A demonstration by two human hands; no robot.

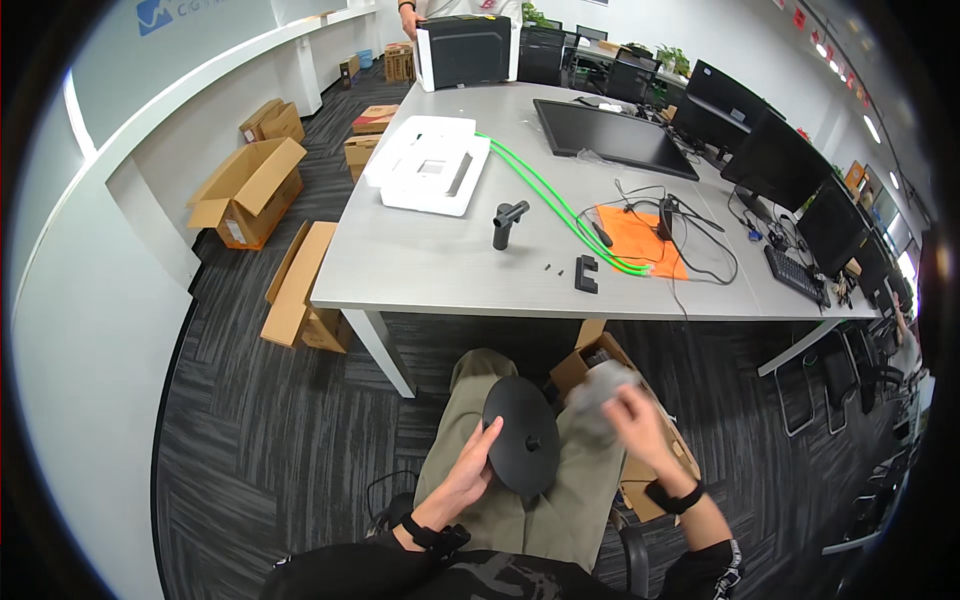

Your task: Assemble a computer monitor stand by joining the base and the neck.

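Note:
My left hand (470,470) grips the left edge of a round black base plate (522,410) with a small stub on it, held tilted above my lap. My right hand (640,425), right of the plate, is closed on a crumpled grey plastic bag or wrap (600,392), smeared by motion. On the table ahead stands a black T-shaped stand neck (507,224). Beside it lie a few small screws (553,269) and a black U-shaped bracket (587,274).
An opened cardboard box (660,470) sits right of my legs, under the table edge. The grey table (430,270) bears white foam packing (430,165), green cables (560,195), an orange sheet (625,235) and a flat-lying monitor (620,137). Across it, another person's hand (409,22) touches a black-and-white case (467,52).

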